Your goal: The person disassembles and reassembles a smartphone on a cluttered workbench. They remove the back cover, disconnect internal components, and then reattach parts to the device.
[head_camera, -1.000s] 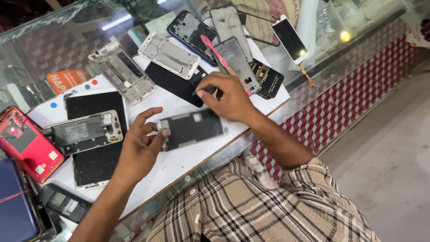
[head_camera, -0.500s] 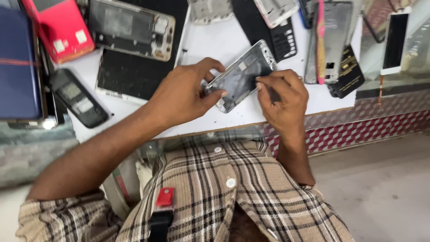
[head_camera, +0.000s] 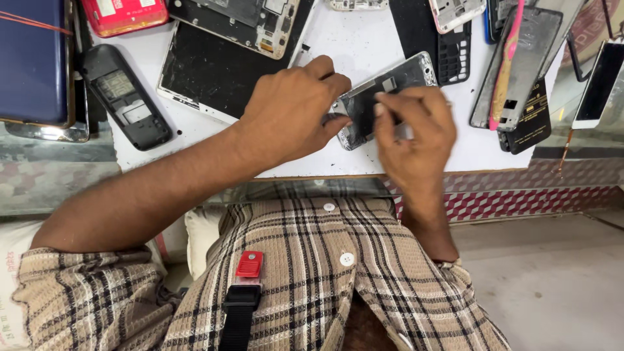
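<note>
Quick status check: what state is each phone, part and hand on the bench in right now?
Phone frame: opened, tilted, held by both hands.
Left hand: gripping the frame's left end.
Right hand: fingers on the frame's inner face.
Keypad phone: back cover off, lying flat.
Large opened phone: internals exposed.

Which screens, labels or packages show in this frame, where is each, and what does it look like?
Phone frame: centre of the white board, held by left hand and right hand; silvery, rectangular.
Dark screen panel: left of centre, flat, black, white-edged.
White-rimmed screen: far right, narrow, dark glass.
Red case: top left, with a white label.
Black keypad phone: left edge, oblong.
</note>
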